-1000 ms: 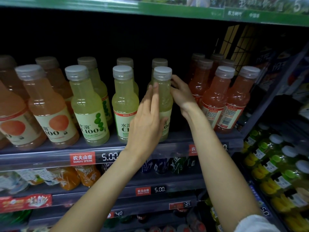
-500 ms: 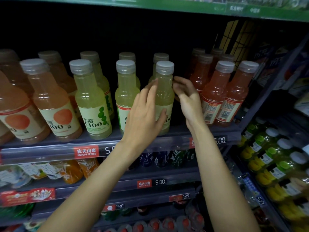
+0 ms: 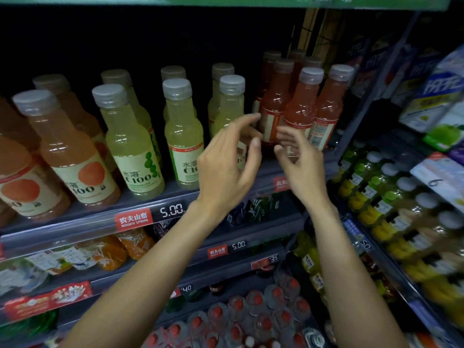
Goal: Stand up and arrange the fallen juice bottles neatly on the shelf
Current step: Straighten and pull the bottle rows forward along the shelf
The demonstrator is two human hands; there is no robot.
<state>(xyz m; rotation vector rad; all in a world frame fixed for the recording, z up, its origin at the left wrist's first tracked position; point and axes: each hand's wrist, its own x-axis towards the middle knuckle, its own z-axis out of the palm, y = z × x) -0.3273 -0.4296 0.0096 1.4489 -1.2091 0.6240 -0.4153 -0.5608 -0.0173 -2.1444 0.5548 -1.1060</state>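
A shop: stocked shelves [image 3: 155,209] of juice bottles [image 3: 130,144], with price tags [image 3: 150,216] reading 5.00 on the rails.

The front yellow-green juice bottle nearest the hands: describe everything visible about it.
The front yellow-green juice bottle stands upright at the right end of the pale-green row, on the top shelf. It looks like clear plastic holding cloudy yellow-green juice, with a grey ribbed screw cap. Its lower body and label are hidden behind the left hand, so contact there cannot be judged. A matching bottle stands right behind it; red juice bottles stand to its right.
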